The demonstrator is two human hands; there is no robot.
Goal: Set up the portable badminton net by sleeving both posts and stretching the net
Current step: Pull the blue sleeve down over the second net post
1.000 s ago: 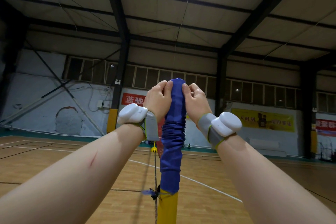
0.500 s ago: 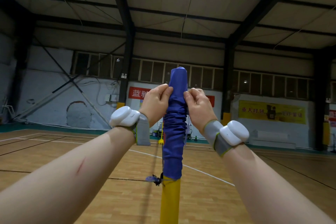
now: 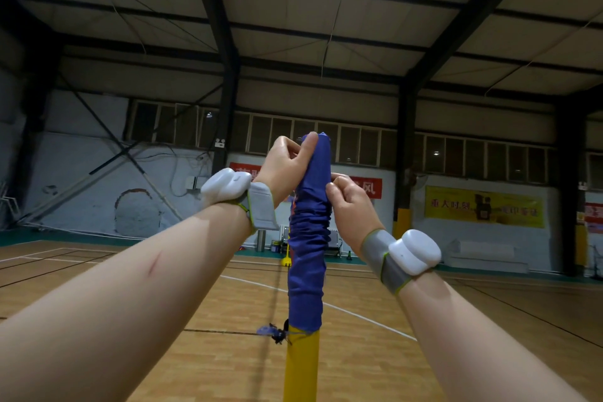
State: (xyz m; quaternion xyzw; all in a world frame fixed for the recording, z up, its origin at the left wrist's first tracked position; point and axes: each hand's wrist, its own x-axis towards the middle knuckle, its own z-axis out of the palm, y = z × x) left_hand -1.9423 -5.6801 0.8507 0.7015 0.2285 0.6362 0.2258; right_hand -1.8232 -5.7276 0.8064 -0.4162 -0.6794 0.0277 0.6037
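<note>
left grip [image 3: 287, 166] pinches the top of the net sleeve [image 3: 306, 271]; right grip [image 3: 350, 202] pinches just below. cloth seems soft, light; bunched folds [image 3: 308, 225] beneath both grips offer hold.

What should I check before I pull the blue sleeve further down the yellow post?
1. Left hand grips the top of the sleeve: ok.
2. Right hand pinches the sleeve's side, lower than the left: ok.
3. Sleeve lies smooth along the post: not ok, it is bunched in folds below the hands.
4. Sleeve covers the whole post: not ok, bare yellow shows below the hem.
5. Post tip seated in the sleeve's closed end: cannot tell, the cloth hides it.
6. Cord at the hem hangs free: cannot tell, it is too small to see.
</note>
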